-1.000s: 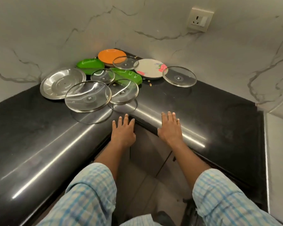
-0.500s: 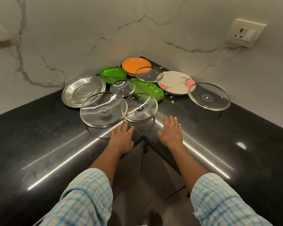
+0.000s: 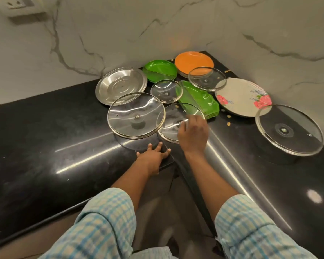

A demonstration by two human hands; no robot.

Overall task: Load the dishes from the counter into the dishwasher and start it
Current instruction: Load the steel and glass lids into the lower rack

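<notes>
At the inner corner of the counter (image 3: 45, 128), your left hand (image 3: 153, 156) lies flat on the front edge, fingers straight and spread, holding nothing. It's just bracing you.

Your right hand (image 3: 193, 134) is the one at work, out over the middle glass lid (image 3: 166, 128) with its fingers bent down toward the centre knob. That spot is blurred, so I can't tell whether they've closed on the knob or are only hovering over it.

Here's the relation that matters: the lid sits just beyond the inner corner, under your right hand and just ahead of your left. It's round, so there's no long axis to line up, only the knob in the middle. The right hand is plainly nearer.

Watch the neighbours. On the left, the rim of the large glass lid (image 3: 136, 115) overlaps it from this angle. On the far side, its rim crosses the green oblong tray (image 3: 198, 100), which runs on a slant toward the back corner. I can't say whether either one touches it. My guess is that a straight lift clears both and a sideways drag would rattle them.

Further back are the small glass lid (image 3: 166, 90), the steel plate (image 3: 120, 85), the green round plate (image 3: 160, 69) and the orange plate (image 3: 194, 60). The floral plate (image 3: 241, 98) is off to the right.

There's no dishwasher in view, so by my reckoning loading has barely begun.
</notes>
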